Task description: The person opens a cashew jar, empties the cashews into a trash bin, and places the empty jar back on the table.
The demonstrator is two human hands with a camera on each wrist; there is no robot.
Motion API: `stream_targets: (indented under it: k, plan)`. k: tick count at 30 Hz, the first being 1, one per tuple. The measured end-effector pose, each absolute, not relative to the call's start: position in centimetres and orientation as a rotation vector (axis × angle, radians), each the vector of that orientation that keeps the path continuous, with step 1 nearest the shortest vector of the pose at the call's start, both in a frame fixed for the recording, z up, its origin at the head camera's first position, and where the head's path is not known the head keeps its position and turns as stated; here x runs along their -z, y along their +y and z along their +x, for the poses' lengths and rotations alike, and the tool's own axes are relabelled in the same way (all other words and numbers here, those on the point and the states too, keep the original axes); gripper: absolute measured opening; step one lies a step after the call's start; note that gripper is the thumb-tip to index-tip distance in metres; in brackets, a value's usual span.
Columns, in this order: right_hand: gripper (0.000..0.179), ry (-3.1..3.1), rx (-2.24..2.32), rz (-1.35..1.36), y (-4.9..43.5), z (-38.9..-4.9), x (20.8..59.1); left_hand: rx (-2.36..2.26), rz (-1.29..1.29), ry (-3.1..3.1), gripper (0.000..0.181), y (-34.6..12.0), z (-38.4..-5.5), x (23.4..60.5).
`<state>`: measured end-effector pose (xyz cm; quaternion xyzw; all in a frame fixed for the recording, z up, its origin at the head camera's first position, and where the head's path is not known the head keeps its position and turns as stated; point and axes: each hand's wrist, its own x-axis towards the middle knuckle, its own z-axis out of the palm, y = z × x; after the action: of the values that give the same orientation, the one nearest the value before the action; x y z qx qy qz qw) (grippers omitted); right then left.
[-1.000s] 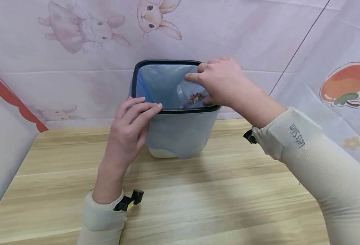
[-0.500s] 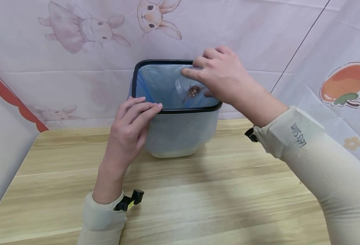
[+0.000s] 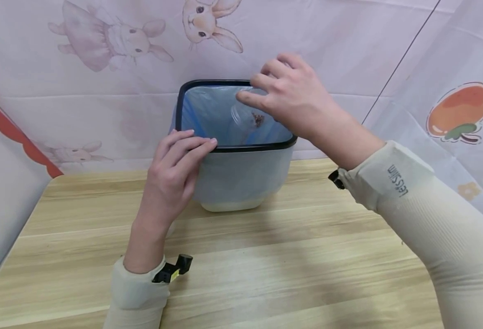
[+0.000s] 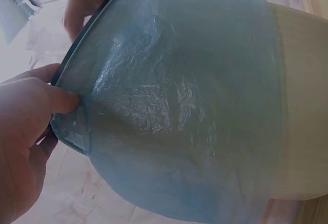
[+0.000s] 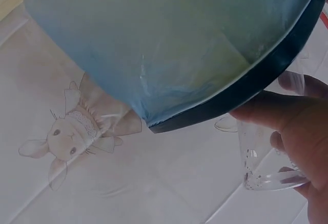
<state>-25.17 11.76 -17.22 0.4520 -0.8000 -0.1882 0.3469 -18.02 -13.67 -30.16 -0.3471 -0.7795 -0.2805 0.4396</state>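
A trash bin [image 3: 241, 180] with a black rim and a blue plastic liner [image 3: 208, 107] stands upright before me. My left hand [image 3: 171, 171] grips its rim at the near left corner; in the left wrist view the thumb [image 4: 64, 101] presses the liner from outside. At the right side of the opening, my right hand [image 3: 296, 98] holds a clear plastic cup [image 5: 253, 162] tilted, mouth into the bin. Brown dry bits [image 3: 258, 119] show near the cup's mouth in the head view. A few dark specks cling near the cup's base.
The bin is on a wood-grain table [image 3: 241, 265], close to a wall covering [image 3: 307, 36] printed with rabbits. A second printed panel [image 3: 438, 59] stands along the right.
My right hand has risen slightly and moved left, tipping the cup further. The clump of brown bits has shrunk. The left hand stays on the rim.
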Motion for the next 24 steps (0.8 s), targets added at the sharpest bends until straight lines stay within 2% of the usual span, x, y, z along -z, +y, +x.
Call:
stream_targets:
  k: [10,24]
  plan:
    - [0.056,-2.038,0.652,1.151,11.60,-24.72,16.79,0.716,-0.872,-1.935,0.034,-13.83,-17.96,29.94]
    - [0.043,-1.990,0.737,1.160,11.06,-24.47,16.58,0.723,-0.869,-1.945,0.034,-13.93,-17.92,29.78]
